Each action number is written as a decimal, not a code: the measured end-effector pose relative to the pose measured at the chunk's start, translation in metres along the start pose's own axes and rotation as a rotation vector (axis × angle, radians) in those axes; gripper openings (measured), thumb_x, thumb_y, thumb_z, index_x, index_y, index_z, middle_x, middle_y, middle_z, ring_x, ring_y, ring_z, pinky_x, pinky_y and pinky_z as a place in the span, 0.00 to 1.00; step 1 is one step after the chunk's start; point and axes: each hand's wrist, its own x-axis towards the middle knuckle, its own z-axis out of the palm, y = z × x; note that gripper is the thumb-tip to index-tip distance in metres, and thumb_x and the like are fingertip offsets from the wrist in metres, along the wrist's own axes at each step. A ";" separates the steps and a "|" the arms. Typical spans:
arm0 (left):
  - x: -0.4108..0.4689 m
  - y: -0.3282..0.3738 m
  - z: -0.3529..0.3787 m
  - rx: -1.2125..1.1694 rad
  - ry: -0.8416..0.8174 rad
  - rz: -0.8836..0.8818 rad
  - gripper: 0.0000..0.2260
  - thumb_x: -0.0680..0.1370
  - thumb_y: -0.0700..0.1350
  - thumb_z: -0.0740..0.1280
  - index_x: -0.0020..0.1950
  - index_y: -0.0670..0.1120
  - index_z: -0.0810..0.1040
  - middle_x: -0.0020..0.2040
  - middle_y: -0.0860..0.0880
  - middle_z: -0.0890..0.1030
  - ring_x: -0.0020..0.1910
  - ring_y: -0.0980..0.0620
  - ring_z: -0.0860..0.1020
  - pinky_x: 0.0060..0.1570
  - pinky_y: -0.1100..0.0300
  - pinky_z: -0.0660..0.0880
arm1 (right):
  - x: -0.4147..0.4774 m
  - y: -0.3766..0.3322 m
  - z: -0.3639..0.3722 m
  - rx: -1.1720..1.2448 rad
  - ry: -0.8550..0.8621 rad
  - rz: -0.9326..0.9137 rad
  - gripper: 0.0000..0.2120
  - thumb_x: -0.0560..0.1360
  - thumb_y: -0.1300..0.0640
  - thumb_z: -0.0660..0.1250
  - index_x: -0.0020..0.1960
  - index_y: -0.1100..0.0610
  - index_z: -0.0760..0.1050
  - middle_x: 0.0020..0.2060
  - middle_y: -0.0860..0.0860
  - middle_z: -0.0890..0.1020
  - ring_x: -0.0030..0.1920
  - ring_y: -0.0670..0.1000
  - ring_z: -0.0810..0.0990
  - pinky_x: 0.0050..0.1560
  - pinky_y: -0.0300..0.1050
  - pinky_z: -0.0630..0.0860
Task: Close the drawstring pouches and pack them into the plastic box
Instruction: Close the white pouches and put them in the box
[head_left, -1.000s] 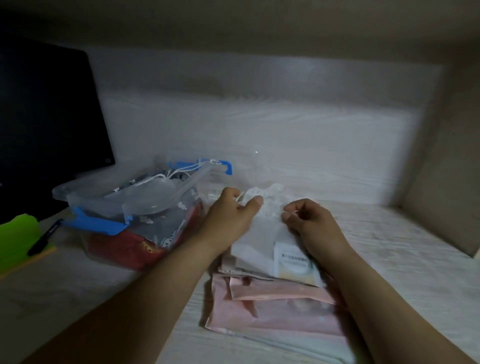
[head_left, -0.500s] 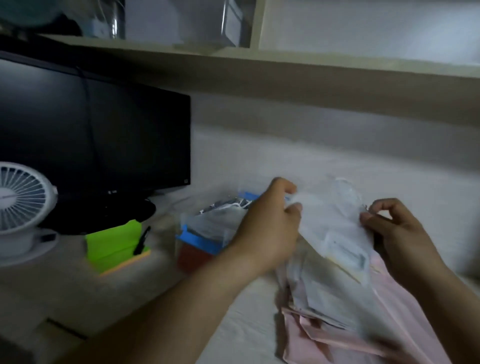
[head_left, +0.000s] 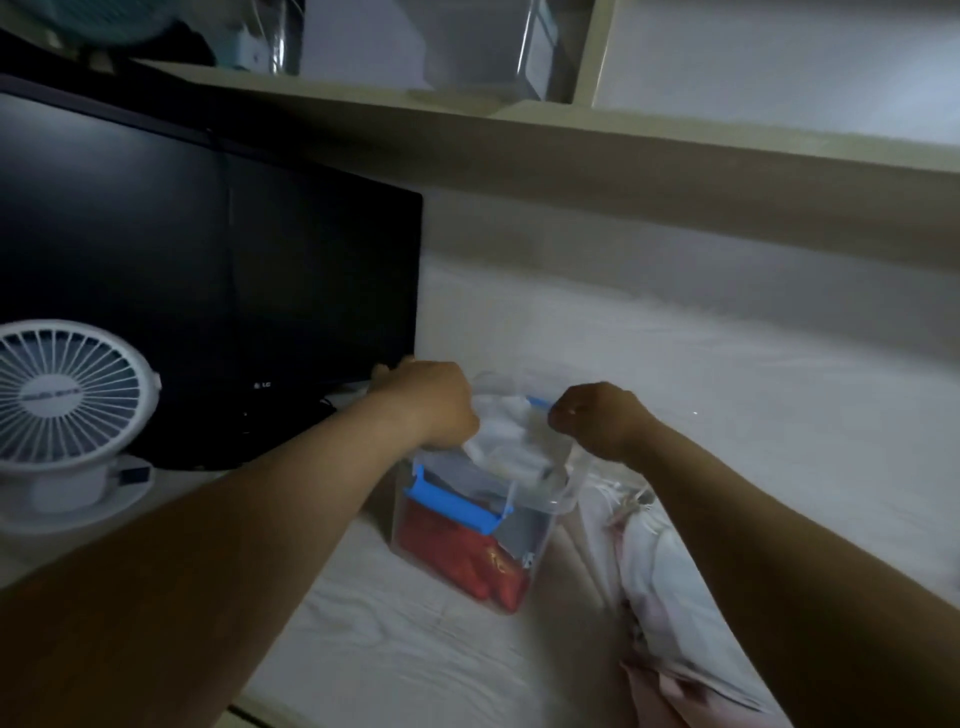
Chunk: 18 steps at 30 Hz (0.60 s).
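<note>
Over the open mouth of the plastic box (head_left: 566, 496), both hands hold 1 white pouch (head_left: 501, 441); the box stands on the pale desk (head_left: 415, 649) near the corner of the dark monitor (head_left: 234, 270), and red pouches (head_left: 457, 558) already lie in its bottom. The left hand (head_left: 431, 405) is seen from the back, fingers curled down and clamped on the pouch's left side; the right hand (head_left: 597, 418) is balled tight at the pouch's right edge and seems to pinch the cloth or its cord, though the cord itself is too small to make out. The pouch sags between the 2 hands, its lower part just inside the rim; whether its neck is fully drawn shut I cannot tell. A heap of pink and white pouches (head_left: 654, 561) lies on the desk just right of the box, not yet packed.

The step in hand looks like lowering this pouch into the box. To do it well, check first that the neck is cinched; bring both hands down together so the cloth lands flat on the red ones rather than bunched; keep it off the rim and the blue latch (head_left: 452, 501), where a trapped fold or cord would hinder closing; let go only once it rests inside.
</note>
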 end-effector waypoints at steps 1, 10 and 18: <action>-0.001 -0.001 0.002 0.122 0.003 0.020 0.14 0.80 0.52 0.63 0.63 0.52 0.80 0.64 0.47 0.76 0.66 0.43 0.71 0.67 0.42 0.68 | -0.002 0.002 0.002 -0.034 0.049 0.014 0.09 0.77 0.44 0.69 0.51 0.47 0.83 0.49 0.51 0.84 0.51 0.56 0.80 0.55 0.50 0.79; -0.011 0.021 0.008 0.021 0.151 0.190 0.16 0.82 0.58 0.60 0.69 0.58 0.76 0.67 0.49 0.72 0.71 0.45 0.67 0.67 0.46 0.62 | -0.053 0.048 -0.028 0.174 0.244 0.128 0.10 0.78 0.51 0.69 0.47 0.57 0.82 0.39 0.53 0.83 0.41 0.56 0.81 0.42 0.45 0.72; -0.033 0.100 0.018 -0.173 0.270 0.384 0.07 0.82 0.52 0.64 0.56 0.55 0.80 0.59 0.50 0.76 0.64 0.46 0.73 0.64 0.51 0.67 | -0.112 0.113 -0.061 0.235 0.284 0.244 0.08 0.80 0.53 0.68 0.48 0.57 0.82 0.37 0.51 0.82 0.36 0.52 0.78 0.39 0.44 0.70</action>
